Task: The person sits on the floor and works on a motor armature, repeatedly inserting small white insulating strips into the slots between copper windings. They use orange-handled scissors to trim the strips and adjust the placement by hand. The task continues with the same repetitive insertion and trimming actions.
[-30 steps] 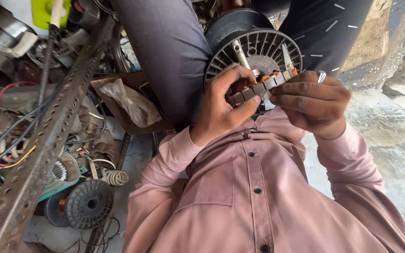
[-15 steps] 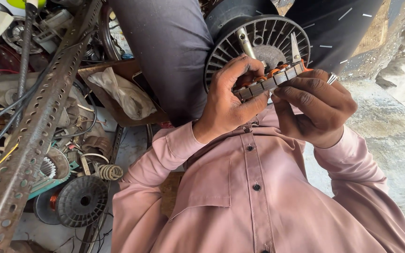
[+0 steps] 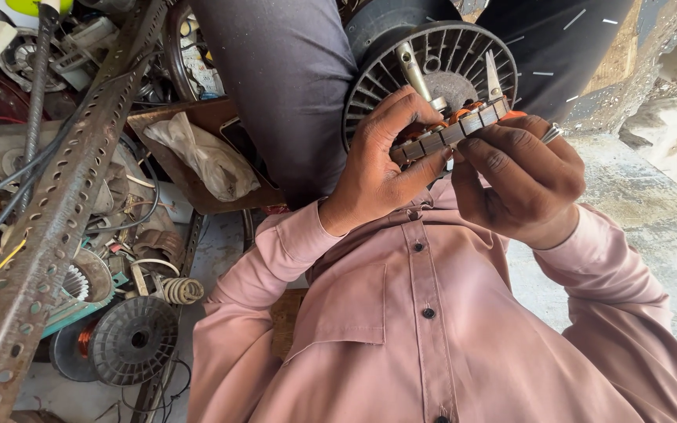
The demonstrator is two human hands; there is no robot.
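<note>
Head camera, looking down at the wearer's own chest and lap. The wearer is in a pale pink buttoned shirt (image 3: pixel 432 329) and dark trousers (image 3: pixel 284 86).

Both hands are raised in front of the chest, close together. The left hand (image 3: pixel 381 168) is curled, its fingers wrapped over the near end of a ring-shaped motor stator of stacked grey metal plates with copper-orange windings (image 3: pixel 452 129). The right hand (image 3: pixel 523 184) is also curled, with its fingers closed over the far end of the same stator, so the part is held between the two hands, tilted up to the right. A small silver metal tip (image 3: pixel 552 133) shows past the right hand; what it belongs to cannot be made out.

Just behind the stator, resting against the trousers, sits a round black plastic fan wheel with thin radial blades (image 3: pixel 448 63). Two silver metal prongs stand up in front of it.

To the left lies a pile of scrap. A long rusty perforated metal angle bar (image 3: pixel 56 227) crosses it diagonally. A crumpled beige cloth (image 3: pixel 197 157) lies in a brown tray. Lower down sit a second black ribbed plastic disc (image 3: pixel 133 341), a small coiled metal spring (image 3: pixel 180 291), and loose wires. To the right is bare grey concrete floor (image 3: pixel 652 227).
</note>
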